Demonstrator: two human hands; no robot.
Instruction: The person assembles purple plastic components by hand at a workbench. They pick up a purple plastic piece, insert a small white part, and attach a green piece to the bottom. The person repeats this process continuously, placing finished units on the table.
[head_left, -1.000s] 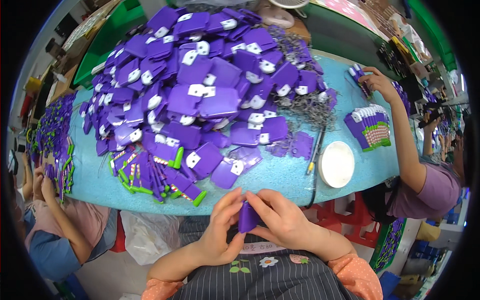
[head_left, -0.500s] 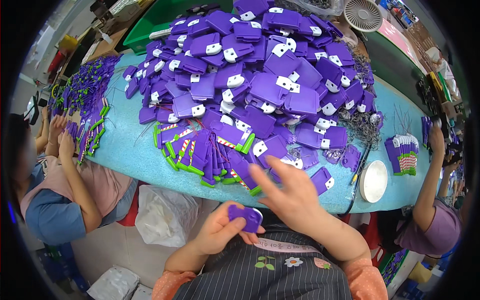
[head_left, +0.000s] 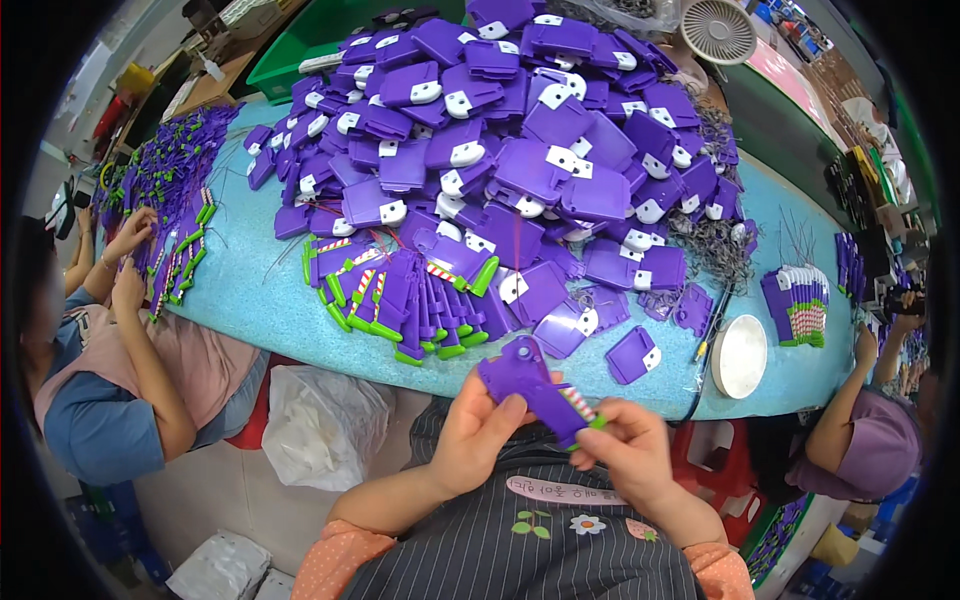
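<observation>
We had the purple panel [head_left: 510, 364] thumb-pinched in the left hand [head_left: 468, 440], the green-footed leg [head_left: 553, 408] held by its foot in the right hand [head_left: 636, 450]. They overlapped above the apron [head_left: 450, 545]; joined or not, we couldn't tell. Both looked light, stiff, slightly slick; we'd judged edges and foot the best holds. Blue bench [head_left: 235, 295] carried a panel pile [head_left: 540, 165] and white bowl [head_left: 740, 357]. Fan [head_left: 718, 32] beyond, co-workers [head_left: 130, 400] both sides.

Brightly lit; edges bend, dark-rimmed and seemingly soft.
</observation>
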